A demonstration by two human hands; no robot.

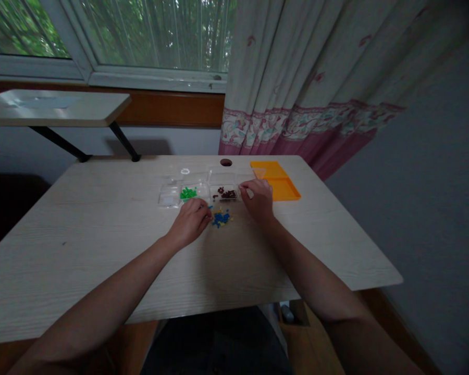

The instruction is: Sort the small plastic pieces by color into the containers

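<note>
A clear plastic compartment box lies on the pale wooden table. One compartment holds green beads, another dark red beads. A small loose pile of blue and yellow beads sits on the table just in front of the box. My left hand rests left of the pile, fingers curled in a pinch at its edge. My right hand sits right of the pile, fingers bent, fingertips touching the box's right end by the dark red beads. What either hand pinches is too small to see.
An orange tray lies right of the box, near my right hand. A small round hole is at the table's far edge. A folding side table stands under the window, and a patterned curtain hangs behind.
</note>
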